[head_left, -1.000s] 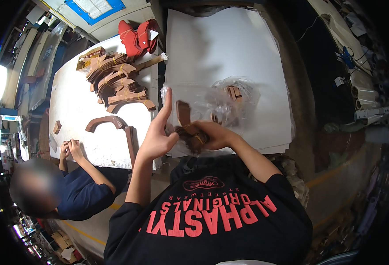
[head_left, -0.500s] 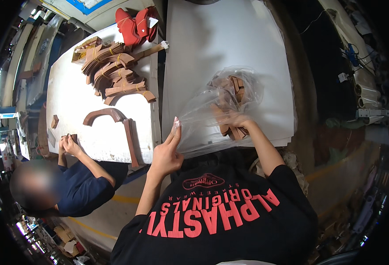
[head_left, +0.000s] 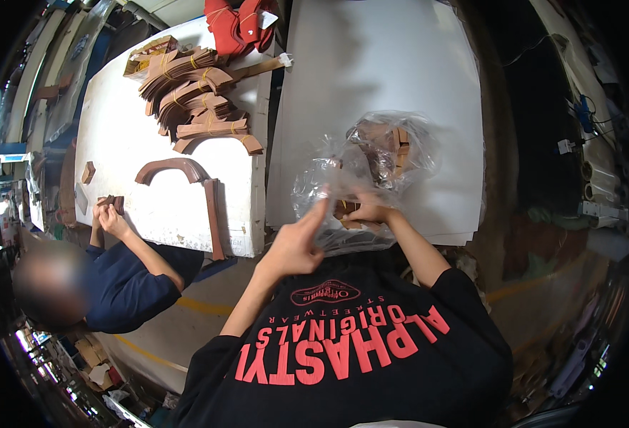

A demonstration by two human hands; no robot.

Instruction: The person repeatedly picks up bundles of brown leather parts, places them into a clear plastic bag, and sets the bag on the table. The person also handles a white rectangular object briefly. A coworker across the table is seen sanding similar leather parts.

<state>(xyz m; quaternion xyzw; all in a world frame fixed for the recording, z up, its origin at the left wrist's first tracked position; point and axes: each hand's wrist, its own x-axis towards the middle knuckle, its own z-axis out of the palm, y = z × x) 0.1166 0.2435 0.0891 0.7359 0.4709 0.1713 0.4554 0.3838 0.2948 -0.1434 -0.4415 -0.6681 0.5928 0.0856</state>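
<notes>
A clear plastic bag lies on the white sheets in front of me, with brown flat cut pieces inside. Near its crumpled mouth, my right hand is closed on a bundle of brown pieces, partly covered by film. My left hand is at the bag's left edge, its forefinger extended and the other fingers curled. It seems to grip the film, though motion blurs the fingertips.
On the left white table lie banded stacks of brown pieces, red pieces, a small box, a curved brown stack and a straight one. A co-worker there handles a small brown stack.
My left hand has moved right, toward the bag, and the stretched film has gone slack and bunched. My right hand has shifted slightly left with the bundle. The whole view has shifted slightly.
</notes>
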